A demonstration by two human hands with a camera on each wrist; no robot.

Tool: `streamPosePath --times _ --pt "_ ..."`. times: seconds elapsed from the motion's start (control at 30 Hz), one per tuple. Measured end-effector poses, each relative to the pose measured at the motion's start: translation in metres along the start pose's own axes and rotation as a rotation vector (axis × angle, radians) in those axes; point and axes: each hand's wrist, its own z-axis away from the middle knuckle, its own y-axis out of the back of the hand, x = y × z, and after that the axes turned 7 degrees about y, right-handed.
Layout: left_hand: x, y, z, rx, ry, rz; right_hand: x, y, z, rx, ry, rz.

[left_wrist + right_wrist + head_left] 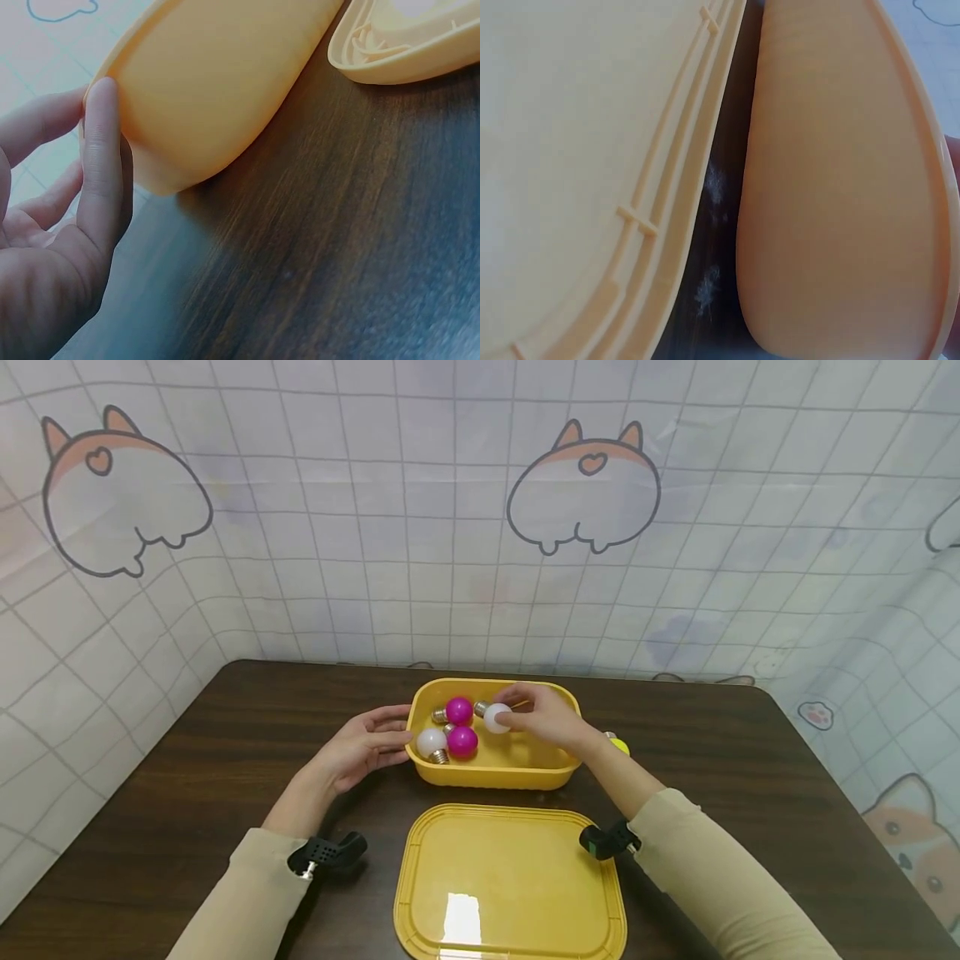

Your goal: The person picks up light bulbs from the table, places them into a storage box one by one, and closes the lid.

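In the head view, 12 o'clock points away from the person. The yellow bin [491, 779] stands on the dark worktop [187, 777]. The left hand [362, 748] is at the 9 o'clock end of the bin; its fingers are nearly straight and touch the rim there, so this grip is wide. The left wrist view shows the same contact from near.

The right hand [546, 717] reaches over the bin from about 4 o'clock. Its grip is narrow and pinches a white bulb [493, 718] between thumb and fingers. This bulb is within the outline of the bin, a little toward 12 o'clock from the middle, its metal base directed to 10 o'clock. Whether it touches the bin's floor, one cannot tell.

Three more bulbs lie in the bin. A magenta bulb [459, 711] is at 10 o'clock, its base turned to 9 o'clock. A second magenta bulb [462, 742] is just beside it, at 6 o'clock. From this one, a second white bulb [431, 742] is at 9 o'clock, near the end wall. Outside the bin, at 3 o'clock, is a yellow bulb [620, 746], which the right forearm [618, 774] partly hides.

The yellow lid [517, 868] lies flat at 6 o'clock from the bin. In the right wrist view, a narrow strip of worktop separates the two.
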Motion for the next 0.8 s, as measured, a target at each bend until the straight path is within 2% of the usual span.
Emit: streamPosePath --times 0.2,0.63,0.8 --pt "-0.0003 0.0001 0.0011 0.004 0.005 0.0 0.0035 -0.0037 -0.0016 -0.024 -0.008 -0.013" --pt "0.0006 -0.0006 0.0003 0.002 -0.001 -0.006 0.0079 -0.0072 -0.0028 -0.03 -0.016 0.061" --pt "0.0003 -0.0009 -0.0009 -0.011 -0.004 -0.011 0.0094 -0.0074 -0.0035 -0.059 -0.013 0.087"
